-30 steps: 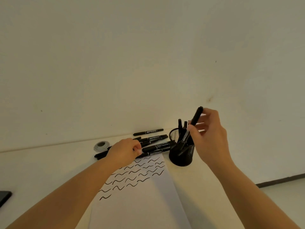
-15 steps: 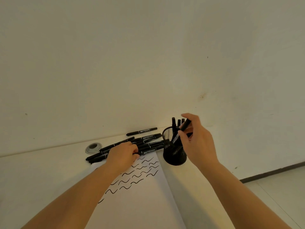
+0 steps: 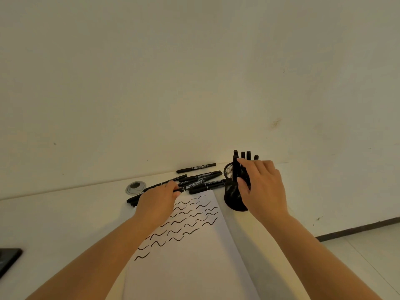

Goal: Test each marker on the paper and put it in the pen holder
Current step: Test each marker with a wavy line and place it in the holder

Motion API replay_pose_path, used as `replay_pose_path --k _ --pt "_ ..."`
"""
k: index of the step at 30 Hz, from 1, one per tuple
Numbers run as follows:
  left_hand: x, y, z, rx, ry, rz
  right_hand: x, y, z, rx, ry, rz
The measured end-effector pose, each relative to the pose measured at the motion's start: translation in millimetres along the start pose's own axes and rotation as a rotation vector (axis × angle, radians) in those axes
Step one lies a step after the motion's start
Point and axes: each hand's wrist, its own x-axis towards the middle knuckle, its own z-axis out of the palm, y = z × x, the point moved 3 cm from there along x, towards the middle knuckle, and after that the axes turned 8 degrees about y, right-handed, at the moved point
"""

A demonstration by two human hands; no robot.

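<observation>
Right hand (image 3: 263,189) at the pen holder (image 3: 232,199), fingers (image 3: 243,162) relaxed and straightish, touching the black markers standing in it (image 3: 235,163); gripping nothing clearly. Four marker tops poking above the rim, partly hidden behind the hand. Left hand (image 3: 157,199) curled over the loose marker pile (image 3: 201,182), fingertips pinching one marker (image 3: 180,190) at the top edge of the paper (image 3: 190,267); rest of that marker hidden under the hand.

Pile lying flat near the desk's far edge, just left of the holder, touching one another. One marker alone (image 3: 195,168) behind the pile, close to the wall. Paper lying mid-desk, running to the near edge, rows of black wavy test strokes (image 3: 184,224) on its far half, holder just beside its far right corner. Round grey disc (image 3: 135,187) left of the pile, near the far edge. Dark flat object (image 3: 8,259) at the left edge, cut off. Desk (image 3: 54,224) white, floor (image 3: 368,245) visible past its right edge.
</observation>
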Motion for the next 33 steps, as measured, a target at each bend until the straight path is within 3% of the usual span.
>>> replay_pose_path --k 2,4,8,11,16,20,24,27,29,33 --pt "-6 2 -10 -0.125 0.002 -0.07 -3 -11 -7 -0.019 0.123 -0.034" --pt "-14 8 -22 -0.339 0.023 -0.143 -9 -26 -11 0.067 0.129 -0.03" --pt "-42 30 -45 -0.742 -0.031 -0.163 -33 -59 6 0.501 -0.355 0.319" --pt "-67 37 -59 -0.859 -0.102 -0.122 -50 -81 13 0.746 -0.363 0.531" --pt "-113 27 -69 -0.793 -0.108 -0.122 -86 -110 13 0.944 -0.227 0.745" --pt "-143 19 -72 -0.663 -0.136 -0.098 -102 -129 17 0.923 -0.319 0.703" --pt "-159 10 -74 -0.854 -0.238 -0.238 -107 -139 25 0.914 -0.383 0.774" --pt "-175 -7 -75 -0.941 -0.368 -0.316 -90 -106 20 0.884 -0.157 1.006" --pt "-182 -26 -77 -0.859 -0.309 -0.322 -78 -78 10 0.796 -0.032 0.982" --pt "-174 -51 -74 -0.664 -0.06 -0.299 -77 -77 18 0.713 -0.184 0.742"
